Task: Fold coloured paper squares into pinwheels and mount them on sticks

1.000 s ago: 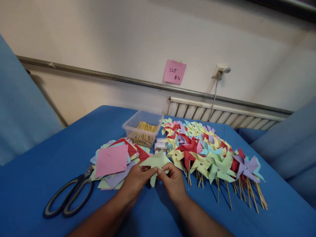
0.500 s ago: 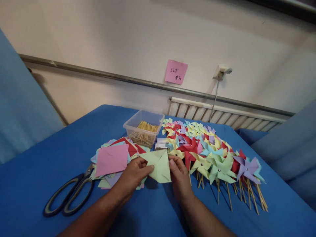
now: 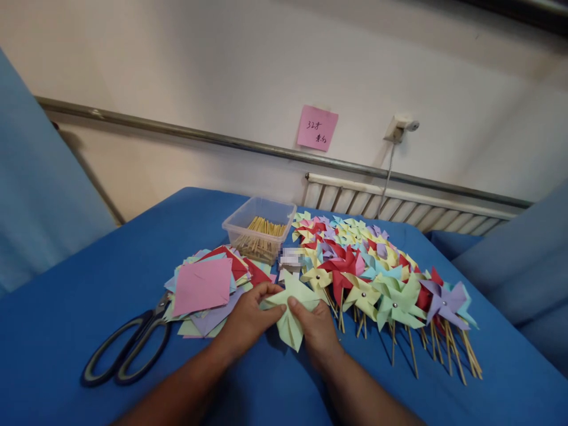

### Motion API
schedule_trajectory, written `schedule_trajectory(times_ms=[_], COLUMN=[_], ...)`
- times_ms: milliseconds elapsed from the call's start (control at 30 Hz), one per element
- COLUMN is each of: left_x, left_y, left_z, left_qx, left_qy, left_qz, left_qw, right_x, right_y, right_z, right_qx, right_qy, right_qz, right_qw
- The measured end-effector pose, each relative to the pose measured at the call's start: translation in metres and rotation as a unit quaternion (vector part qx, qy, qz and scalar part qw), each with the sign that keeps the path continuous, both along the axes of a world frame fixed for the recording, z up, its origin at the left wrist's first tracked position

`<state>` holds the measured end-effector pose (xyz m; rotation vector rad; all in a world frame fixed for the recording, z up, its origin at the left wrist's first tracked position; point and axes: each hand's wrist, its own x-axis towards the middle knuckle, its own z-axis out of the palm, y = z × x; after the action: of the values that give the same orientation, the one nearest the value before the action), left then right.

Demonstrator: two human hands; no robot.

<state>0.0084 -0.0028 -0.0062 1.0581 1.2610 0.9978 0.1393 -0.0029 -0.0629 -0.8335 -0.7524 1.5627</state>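
I see both hands meeting over the near middle of the blue cloth-covered table. My left hand pinches the left edge of a pale green folded paper square, thumb on top and fingers curled under; the grip is closed on the paper. My right hand grips the same sheet from the right, thumb pressed near its centre and the other fingers folded beneath. The paper is lifted just off the cloth, its flaps bent inward and one point hanging toward me.

Left of the hands: a loose stack of coloured paper squares, pink sheet uppermost. Near left of that, black-handled scissors lying flat and shut. Far of the hands: a clear plastic tub of thin wooden sticks. Right: a wide spread of finished paper pinwheels on wooden sticks, overlapping.

Writing: a pink sticky note on the wall bears handwritten "32" followed by characters I cannot read. A small item beside the tub is blurred.
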Motion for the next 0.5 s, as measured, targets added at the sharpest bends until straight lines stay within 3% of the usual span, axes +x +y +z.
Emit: schedule_trajectory(times_ms=[167, 267, 500], left_x=[0.009, 0.013, 0.013], left_y=[-0.007, -0.008, -0.007], left_z=[-0.004, -0.008, -0.008], left_qx=[-0.082, -0.090, -0.073], left_qy=[-0.227, -0.230, -0.206], left_qz=[-0.019, 0.008, 0.049], left_qw=[0.970, 0.969, 0.975], right_x=[0.000, -0.001, -0.005], right_y=[0.002, 0.002, -0.003], right_z=[0.004, 0.005, 0.000], right_qx=[0.007, 0.015, 0.041], right_qy=[0.026, 0.005, -0.012], right_qz=[-0.086, -0.101, -0.026], right_qw=[0.996, 0.995, 0.999])
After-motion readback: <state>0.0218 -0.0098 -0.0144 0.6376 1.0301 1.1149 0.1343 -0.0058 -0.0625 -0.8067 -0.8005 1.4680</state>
